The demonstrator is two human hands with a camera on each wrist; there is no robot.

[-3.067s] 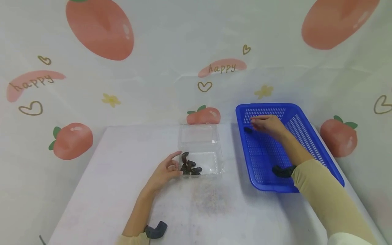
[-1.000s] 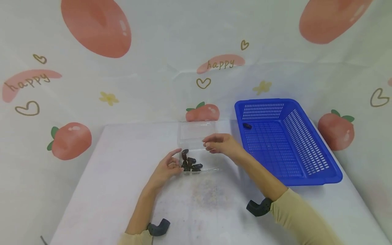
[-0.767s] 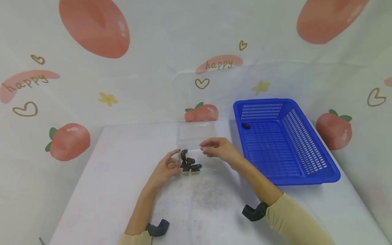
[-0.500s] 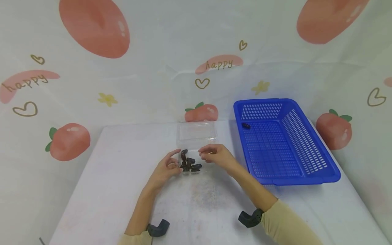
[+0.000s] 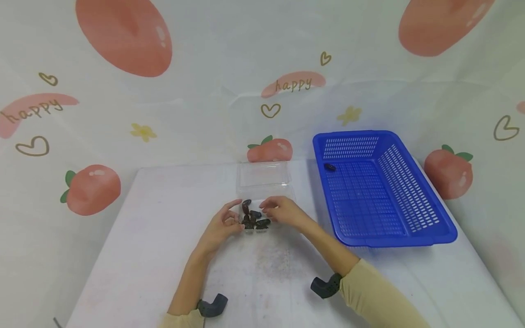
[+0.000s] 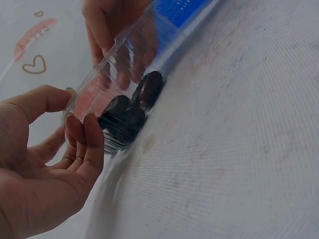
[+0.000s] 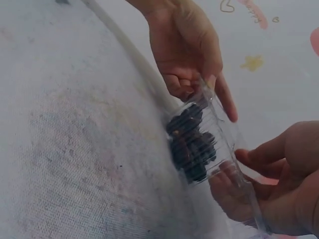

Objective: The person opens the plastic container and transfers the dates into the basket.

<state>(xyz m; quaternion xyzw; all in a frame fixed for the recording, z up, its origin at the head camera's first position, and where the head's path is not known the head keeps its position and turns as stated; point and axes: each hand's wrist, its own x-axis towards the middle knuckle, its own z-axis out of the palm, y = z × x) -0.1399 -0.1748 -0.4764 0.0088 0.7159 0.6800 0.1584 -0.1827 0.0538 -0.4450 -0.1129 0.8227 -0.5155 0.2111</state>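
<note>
A clear plastic clamshell box [image 5: 264, 175] lies with its lid raised toward the wall. Several dark, shiny oblong pieces that look like dates [image 5: 262, 222] fill the left part of its base, some piled together. My left hand [image 5: 220, 230] grips the box's left side, thumb at the near corner and index finger at the far one; the left wrist view shows curled fingers [image 6: 89, 144] against the clear wall. Over the base's right half, my right hand [image 5: 285, 212] reaches in beside the pieces, fingers loosely bent, nothing visible between them [image 7: 279, 174].
To the right stands a blue perforated plastic basket [image 5: 439, 237], with a single dark oblong piece [image 5: 330, 167] near its far left corner. The white-covered table [image 5: 172, 196] meets a fruit-printed wall sheet [image 5: 197, 91] at the back. Each wrist wears a dark curved device [image 5: 326, 286].
My right hand has come from the blue basket, where the dark piece lies, leftward and down into the clear box. The left hand stays at the box's left side.
</note>
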